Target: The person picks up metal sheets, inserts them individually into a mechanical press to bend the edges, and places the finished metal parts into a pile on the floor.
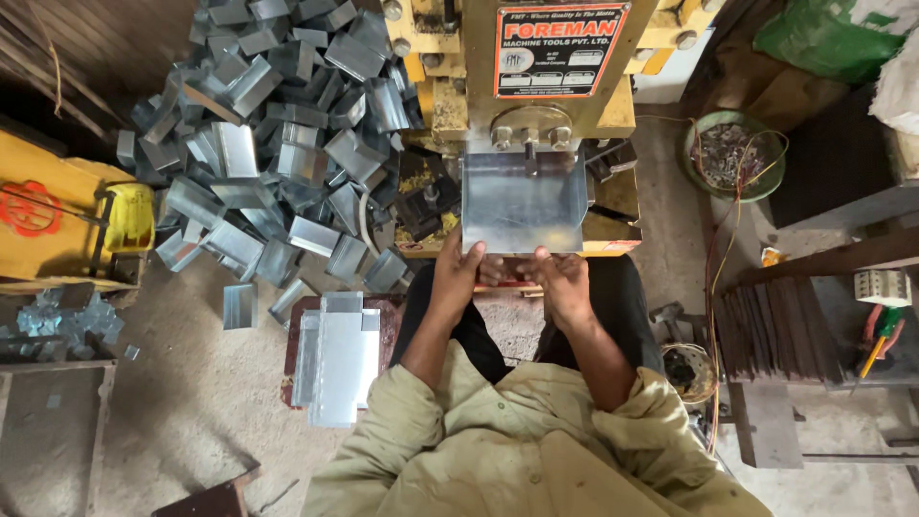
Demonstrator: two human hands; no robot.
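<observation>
A bent sheet-metal tray (523,203) sits under the head of a yellow press machine (536,96), gripped along its near edge by a worker's left hand (457,273) and right hand (565,282), both clamped on it and close together. A heap of finished folded pieces (278,144) crowds the floor to the left; flat blanks (337,359) are stacked beside the knee. A green bowl of scrap (732,153) stands to the right.
</observation>
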